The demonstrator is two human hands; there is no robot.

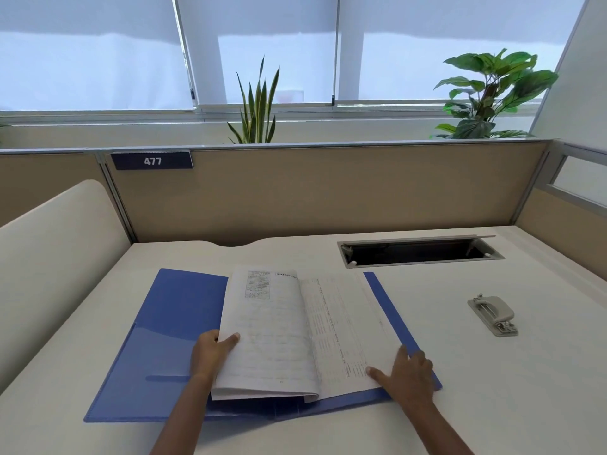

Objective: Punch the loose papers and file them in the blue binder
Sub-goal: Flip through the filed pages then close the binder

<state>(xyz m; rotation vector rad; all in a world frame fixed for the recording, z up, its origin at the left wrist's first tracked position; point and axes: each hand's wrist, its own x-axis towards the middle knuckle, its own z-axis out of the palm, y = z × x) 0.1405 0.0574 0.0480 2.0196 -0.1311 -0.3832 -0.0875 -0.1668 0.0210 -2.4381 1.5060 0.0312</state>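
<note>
Straight ahead of me on the bench (pixel 492 389) lies the blue binder (pixel 170 339), spread open and flat. Its left cover is bare, with a clear pocket along its lower part. The papers (pixel 269 333) sit over its middle and right half.

My left hand (pixel 210 351) holds the near left edge of a thick sheaf of those papers, thumb on top and fingers tucked out of sight beneath. The sheaf is lifted off the left cover and curves down towards the spine. My right hand (pixel 409 372) rests flat on the right-hand page (pixel 345 323) at its near corner. Its fingers are straight and spread, pressing the sheet down, with the outer ones reaching over the binder's blue right edge.

Print covers both pages: a boxed table and a bold heading at the top of the lifted sheet, and rows of fine lines on the flat one. All of it is too blurred for me to read.

To the right, well apart from the binder, a grey hole punch (pixel 492 315) sits alone on the bench. Beyond it a cable hatch (pixel 417 251) stands open in the bench top.

A tan partition (pixel 328 192) closes off the far side and carries a dark plate reading "477" (pixel 152 161). Behind it rise a spiky plant (pixel 258 106) and a broad-leaved plant (pixel 489 93) in front of windows with drawn blinds (pixel 92 44).
</note>
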